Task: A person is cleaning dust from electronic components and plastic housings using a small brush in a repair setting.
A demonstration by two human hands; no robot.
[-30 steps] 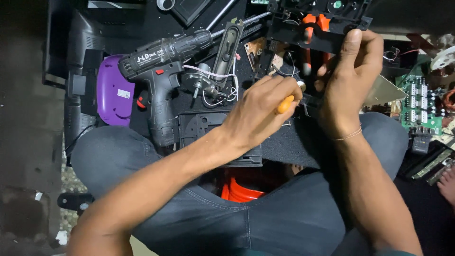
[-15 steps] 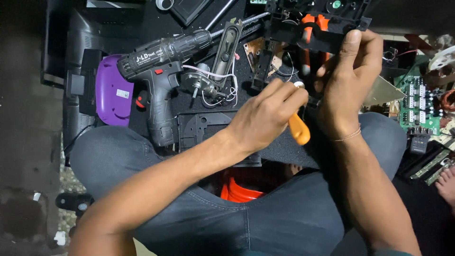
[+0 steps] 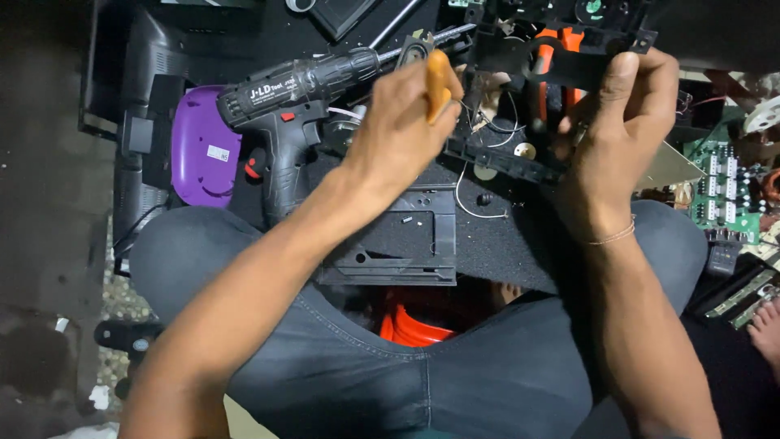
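Near the top centre, my left hand point(image 3: 398, 134) grips an orange-handled screwdriver point(image 3: 437, 81) while my right hand point(image 3: 621, 122) clamps the black frame point(image 3: 520, 158), still wired, seemingly mid-disassembly.

Orange-handled screwdriver point(image 3: 437, 81) upright beside the tilted black plastic frame point(image 3: 520, 106).

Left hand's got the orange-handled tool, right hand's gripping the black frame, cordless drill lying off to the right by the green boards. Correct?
Not quite. The head view shows the cordless drill lying to the left, beside the purple case, not by the green boards. The left hand does hold the orange-handled tool; the right hand grips the black frame.
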